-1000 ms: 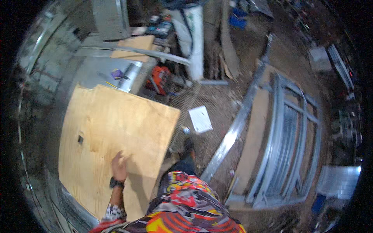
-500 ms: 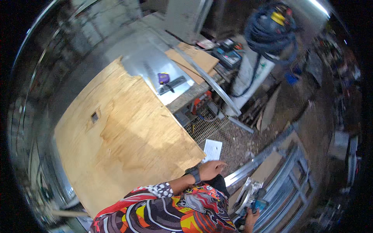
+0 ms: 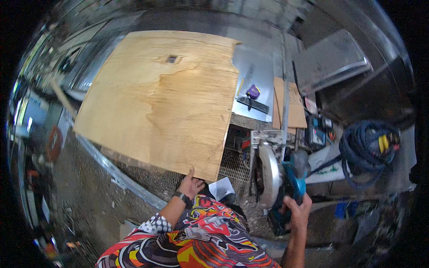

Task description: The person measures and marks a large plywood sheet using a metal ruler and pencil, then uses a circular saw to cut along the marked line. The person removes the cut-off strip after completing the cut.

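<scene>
A wide plywood sheet (image 3: 129, 102) with a small square hole lies on the bench in front of me. My left hand (image 3: 192, 185) is at its near edge, close to the right corner, thumb raised and fingers apart; whether the fingertips touch the underside is hidden. My right hand (image 3: 298, 207) grips the rear handle of a teal cordless circular saw (image 3: 270, 176). The saw hangs upright in the air to the right of the sheet, blade guard facing the wood, apart from it.
On the metal bench top (image 3: 263, 58) lie a purple tape measure (image 3: 253, 91) and a black square (image 3: 252, 105). Brown cardboard (image 3: 295, 107) and a battery charger (image 3: 315, 136) sit farther right. A coiled dark hose (image 3: 368, 152) stands at the right. White paper (image 3: 222, 188) lies below the sheet's corner.
My view has swung toward the plywood. My right hand has lifted the circular saw from beside the metal frames at lower right. My left hand has opened at the sheet's near edge.
</scene>
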A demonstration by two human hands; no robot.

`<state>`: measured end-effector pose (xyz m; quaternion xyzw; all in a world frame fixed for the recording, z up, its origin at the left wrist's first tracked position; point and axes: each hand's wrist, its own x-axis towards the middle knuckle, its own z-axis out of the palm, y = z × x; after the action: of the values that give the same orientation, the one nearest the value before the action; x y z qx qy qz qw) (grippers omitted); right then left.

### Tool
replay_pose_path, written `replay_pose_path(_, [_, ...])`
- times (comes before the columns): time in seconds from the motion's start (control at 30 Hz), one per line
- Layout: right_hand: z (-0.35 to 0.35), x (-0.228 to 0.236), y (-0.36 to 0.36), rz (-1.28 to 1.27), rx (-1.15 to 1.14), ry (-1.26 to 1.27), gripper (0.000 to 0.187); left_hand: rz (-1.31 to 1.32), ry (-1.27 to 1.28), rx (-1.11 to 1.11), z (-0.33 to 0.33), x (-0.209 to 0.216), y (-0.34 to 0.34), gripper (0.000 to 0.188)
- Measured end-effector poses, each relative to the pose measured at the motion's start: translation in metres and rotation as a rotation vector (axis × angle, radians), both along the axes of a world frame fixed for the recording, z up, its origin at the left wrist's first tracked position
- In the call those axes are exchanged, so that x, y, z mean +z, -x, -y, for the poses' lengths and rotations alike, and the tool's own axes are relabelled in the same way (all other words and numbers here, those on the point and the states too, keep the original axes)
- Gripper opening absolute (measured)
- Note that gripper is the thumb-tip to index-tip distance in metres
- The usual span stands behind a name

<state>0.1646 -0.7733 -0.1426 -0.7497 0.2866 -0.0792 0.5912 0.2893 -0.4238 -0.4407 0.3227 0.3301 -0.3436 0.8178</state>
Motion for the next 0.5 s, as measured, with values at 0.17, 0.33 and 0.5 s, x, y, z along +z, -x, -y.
replay_pose_path(0.17, [0.041, -0.010, -0.085, -0.094, 0.260, 0.013, 0.022, 0.077, -0.139, 0.347, 0.032, -0.033, 0.010, 0.058])
replay_pose_path(0.33, [0.026, -0.002, -0.161, -0.162, 0.460, 0.023, 0.015, 0.149, -0.244, 0.455, 0.015, -0.012, 0.031, 0.047])
replay_pose_path(0.5, [0.019, -0.020, -0.222, -0.346, 0.661, 0.190, 0.019, 0.102, -0.289, 0.384, -0.003, -0.025, 0.057, 0.056])
